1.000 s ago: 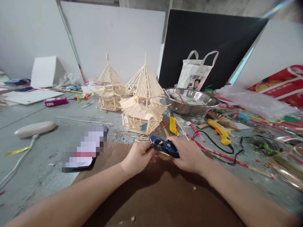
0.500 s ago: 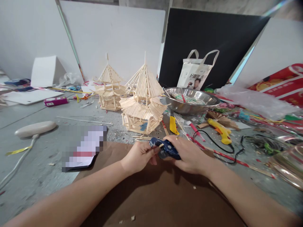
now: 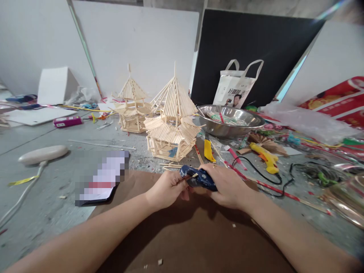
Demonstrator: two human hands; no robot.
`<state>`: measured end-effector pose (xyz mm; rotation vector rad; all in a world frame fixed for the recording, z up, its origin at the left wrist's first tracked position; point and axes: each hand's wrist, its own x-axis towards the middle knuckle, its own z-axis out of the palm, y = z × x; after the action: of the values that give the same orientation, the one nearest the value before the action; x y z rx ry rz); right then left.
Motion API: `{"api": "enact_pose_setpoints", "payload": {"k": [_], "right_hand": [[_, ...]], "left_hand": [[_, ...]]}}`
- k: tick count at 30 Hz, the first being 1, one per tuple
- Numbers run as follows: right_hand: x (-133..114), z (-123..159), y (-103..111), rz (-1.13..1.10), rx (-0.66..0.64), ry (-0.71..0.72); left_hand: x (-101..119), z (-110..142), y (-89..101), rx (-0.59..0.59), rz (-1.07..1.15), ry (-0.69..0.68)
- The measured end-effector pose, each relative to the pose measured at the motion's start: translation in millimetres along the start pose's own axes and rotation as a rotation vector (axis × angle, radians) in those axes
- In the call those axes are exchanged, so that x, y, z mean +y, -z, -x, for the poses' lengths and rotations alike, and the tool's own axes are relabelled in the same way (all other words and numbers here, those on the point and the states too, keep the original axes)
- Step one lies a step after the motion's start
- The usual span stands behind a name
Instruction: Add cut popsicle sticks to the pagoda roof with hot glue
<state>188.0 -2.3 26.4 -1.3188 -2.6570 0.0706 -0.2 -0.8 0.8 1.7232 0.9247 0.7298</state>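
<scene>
Head view. Left hand pinched, thumb and fingers together on a thin stick; its pale end shows across the blue tool. Right hand wrapped round the tool's rear, clamped on it. Both low over the brown sheet, just this side of the near model.

Change: a second ago the tool sat turned differently, a short pale bit showing on its top; now the stick slants up from the left fingers. Against half a second ago, hardly any shift. Judged from this, the stick is being steadied at the tool; whether it is cut through cannot be told, the contact being partly hidden by fingers.

Loose sticks lie between hands and near model, well apart from the glue gun. Models and bowl unmoved.
</scene>
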Motion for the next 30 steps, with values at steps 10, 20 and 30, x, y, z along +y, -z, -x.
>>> {"api": "enact_pose_setpoints", "payload": {"k": [10, 20, 30], "right_hand": [[0.8, 1.0, -0.2, 0.005, 0.001, -0.003], [2.0, 0.8, -1.0, -0.022, 0.019, 0.002], [-0.9, -0.1, -1.1, 0.008, 0.009, -0.06]], "left_hand": [[1.6, 0.1, 1.5, -0.071, 0.117, 0.019], [1.5, 0.2, 0.5, -0.066, 0.104, 0.003], [-0.9, -0.9, -1.7, 0.031, 0.077, -0.017]]}}
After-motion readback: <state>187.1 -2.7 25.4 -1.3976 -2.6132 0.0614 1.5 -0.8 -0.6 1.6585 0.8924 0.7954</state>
